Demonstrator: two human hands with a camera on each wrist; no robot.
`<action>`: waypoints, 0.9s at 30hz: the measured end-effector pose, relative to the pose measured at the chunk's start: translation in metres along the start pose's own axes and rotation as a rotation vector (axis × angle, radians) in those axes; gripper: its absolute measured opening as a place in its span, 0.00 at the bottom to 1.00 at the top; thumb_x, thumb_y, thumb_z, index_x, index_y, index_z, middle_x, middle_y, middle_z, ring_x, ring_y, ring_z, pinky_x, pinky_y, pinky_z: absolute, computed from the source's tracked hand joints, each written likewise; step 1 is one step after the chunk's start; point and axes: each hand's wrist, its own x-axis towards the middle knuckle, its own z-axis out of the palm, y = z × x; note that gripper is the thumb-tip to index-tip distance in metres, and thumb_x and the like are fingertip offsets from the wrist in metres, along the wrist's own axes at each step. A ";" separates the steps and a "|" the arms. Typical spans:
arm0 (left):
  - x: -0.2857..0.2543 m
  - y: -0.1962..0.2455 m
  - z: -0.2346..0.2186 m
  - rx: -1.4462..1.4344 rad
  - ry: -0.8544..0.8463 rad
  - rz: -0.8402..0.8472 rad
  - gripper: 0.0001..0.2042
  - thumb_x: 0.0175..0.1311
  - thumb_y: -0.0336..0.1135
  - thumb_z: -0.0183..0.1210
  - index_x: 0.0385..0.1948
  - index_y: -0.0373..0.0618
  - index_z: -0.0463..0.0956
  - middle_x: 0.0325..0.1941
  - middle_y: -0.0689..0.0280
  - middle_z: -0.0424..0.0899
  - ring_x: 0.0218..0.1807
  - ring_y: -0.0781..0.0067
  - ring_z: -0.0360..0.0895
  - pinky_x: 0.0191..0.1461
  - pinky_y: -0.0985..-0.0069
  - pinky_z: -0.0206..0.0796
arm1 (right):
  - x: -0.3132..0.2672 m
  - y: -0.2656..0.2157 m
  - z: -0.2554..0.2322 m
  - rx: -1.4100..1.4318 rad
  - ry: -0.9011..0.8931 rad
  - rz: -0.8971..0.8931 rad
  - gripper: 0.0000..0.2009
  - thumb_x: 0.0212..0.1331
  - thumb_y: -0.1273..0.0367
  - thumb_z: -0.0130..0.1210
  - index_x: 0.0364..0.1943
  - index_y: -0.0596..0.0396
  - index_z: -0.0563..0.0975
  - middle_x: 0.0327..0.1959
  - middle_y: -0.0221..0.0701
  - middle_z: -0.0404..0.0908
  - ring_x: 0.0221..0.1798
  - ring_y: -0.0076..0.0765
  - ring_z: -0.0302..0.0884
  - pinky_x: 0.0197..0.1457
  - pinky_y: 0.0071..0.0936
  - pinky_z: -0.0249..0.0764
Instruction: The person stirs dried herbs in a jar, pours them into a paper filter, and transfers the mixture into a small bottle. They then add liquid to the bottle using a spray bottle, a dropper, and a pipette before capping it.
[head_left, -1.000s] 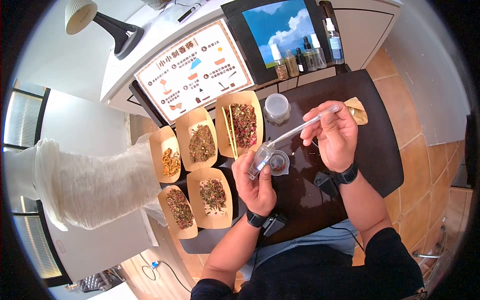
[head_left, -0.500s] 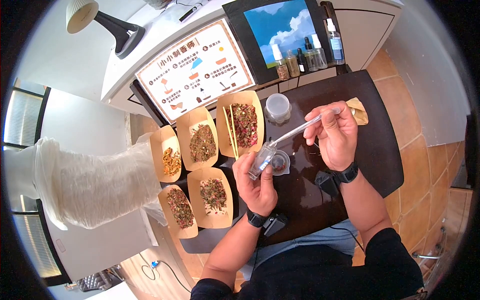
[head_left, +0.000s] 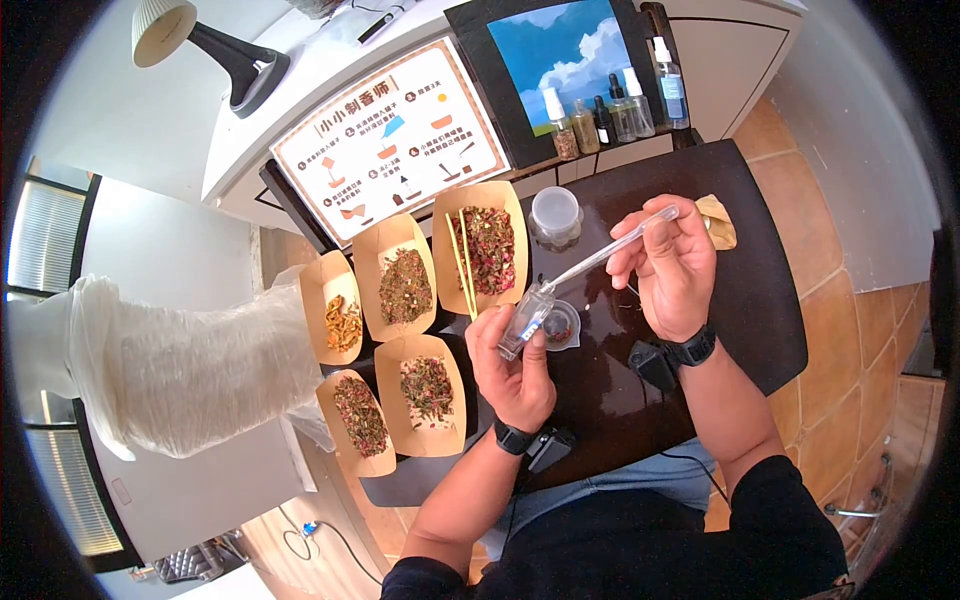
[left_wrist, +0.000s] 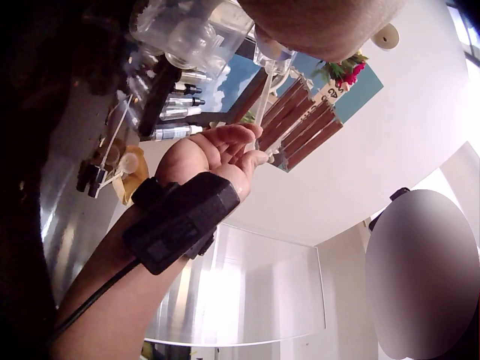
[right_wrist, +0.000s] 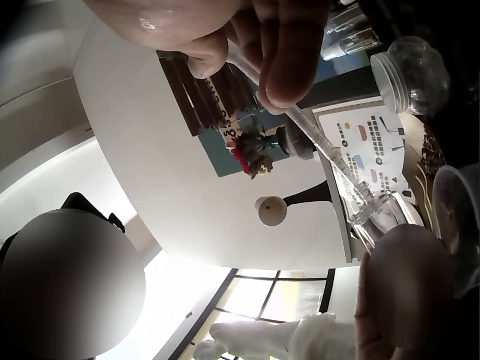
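Observation:
My left hand (head_left: 515, 375) grips a small clear glass bottle (head_left: 524, 322) with a blue-and-white label, tilted with its neck up to the right. A clear plastic dropper (head_left: 615, 246) slants down to the bottle's mouth, its bulb end pinched between the thumb and fingers of my right hand (head_left: 672, 270). In the right wrist view the dropper (right_wrist: 319, 139) has its tip at the bottle neck (right_wrist: 367, 202). Just below the bottle, a clear measuring cup (head_left: 562, 327) with some dark red bits stands on the dark table (head_left: 600, 390). Behind it is a lidded clear jar (head_left: 556, 215).
Several paper trays of dried flowers and herbs (head_left: 405, 287) stand at the left, with yellow sticks (head_left: 462, 265) across one. A folded brown paper packet (head_left: 716, 222) lies at the right. Several bottles (head_left: 620, 115) line a shelf at the back beside a printed instruction board (head_left: 390, 140).
My left hand and the bottle have shifted very slightly to the right. The right hand keeps the dropper at the bottle's mouth, almost still.

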 end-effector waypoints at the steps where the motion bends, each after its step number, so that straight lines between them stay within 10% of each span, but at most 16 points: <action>1: 0.000 0.000 0.000 0.001 0.001 0.002 0.20 0.65 0.25 0.66 0.59 0.35 0.74 0.57 0.52 0.74 0.57 0.57 0.75 0.62 0.68 0.67 | 0.000 0.001 -0.001 -0.004 -0.007 -0.008 0.14 0.75 0.63 0.56 0.53 0.57 0.70 0.41 0.45 0.85 0.30 0.32 0.86 0.27 0.24 0.82; 27: 0.002 0.003 0.000 0.029 -0.002 -0.005 0.19 0.65 0.25 0.66 0.57 0.35 0.75 0.56 0.52 0.75 0.56 0.56 0.75 0.61 0.68 0.67 | -0.001 0.001 -0.001 -0.042 0.019 0.013 0.14 0.77 0.62 0.51 0.53 0.58 0.71 0.40 0.44 0.85 0.29 0.32 0.86 0.27 0.23 0.81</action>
